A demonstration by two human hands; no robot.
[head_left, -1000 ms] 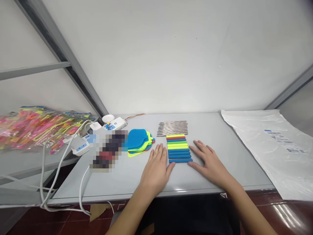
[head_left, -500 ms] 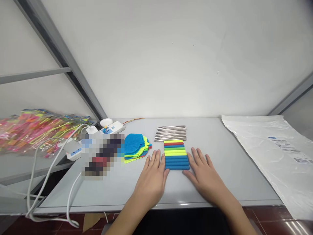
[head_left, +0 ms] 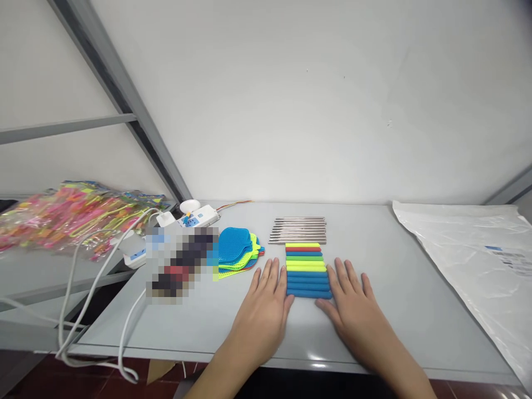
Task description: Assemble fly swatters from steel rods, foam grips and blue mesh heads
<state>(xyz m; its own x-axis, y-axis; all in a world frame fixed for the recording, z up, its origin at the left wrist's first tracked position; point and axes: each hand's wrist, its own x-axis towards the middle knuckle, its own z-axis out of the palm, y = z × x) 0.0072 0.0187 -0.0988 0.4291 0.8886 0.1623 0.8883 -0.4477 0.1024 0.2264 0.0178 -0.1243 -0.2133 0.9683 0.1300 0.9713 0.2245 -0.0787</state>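
Note:
A tidy row of coloured foam handles (head_left: 306, 269), yellow, red, green and several blue, lies on the grey table (head_left: 208, 327). My left hand (head_left: 264, 313) lies flat with fingers together against the row's left end. My right hand (head_left: 353, 316) lies flat, fingers slightly spread, against its right end. Neither hand holds anything. Behind the handles sits a bundle of thin metal rods (head_left: 298, 230). To the left lies a stack of blue and yellow mesh swatter heads (head_left: 238, 249).
White power strips (head_left: 195, 214) and cables (head_left: 91, 293) run off the table's left side. A bag of bright finished swatters (head_left: 66, 213) rests on a side shelf. A clear plastic sheet (head_left: 477, 249) covers the table's right part. A blurred patch sits left of the mesh heads.
Both hands have closed in on the ends of the handle row, squaring it up. The camera has shifted slightly, so the scene sits a little lower and to the right.

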